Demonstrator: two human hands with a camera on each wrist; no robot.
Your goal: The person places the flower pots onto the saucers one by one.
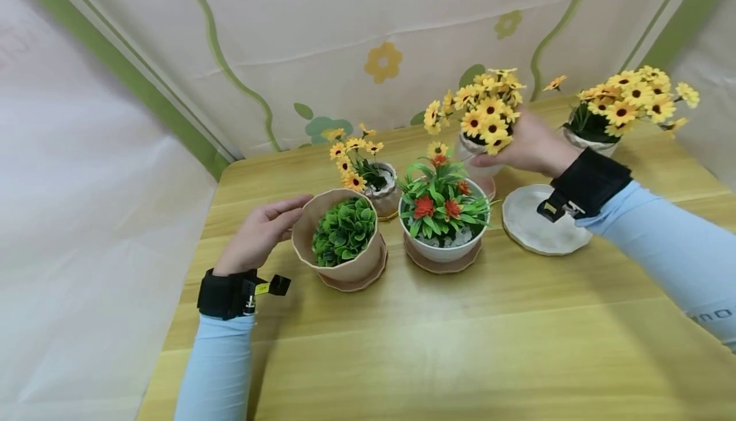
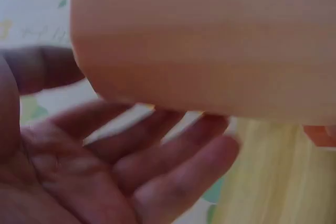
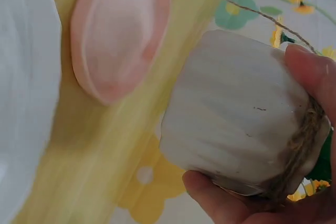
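Observation:
My right hand grips a small white pot of yellow daisies, thumb and fingers round its twine-wrapped rim. The pot is held above the table, and beside it in the right wrist view lies a pink saucer. On the left, my left hand is at the side of a pinkish-beige pot with a round green leafy plant in it. Loosely spread fingers reach along that pot's edge in the left wrist view. It stands on a pink saucer.
Between the hands, a white bowl of red flowers sits on a saucer. Behind stands a small pot with yellow daisies. A white scalloped plate lies under the right wrist; another daisy pot is at far right.

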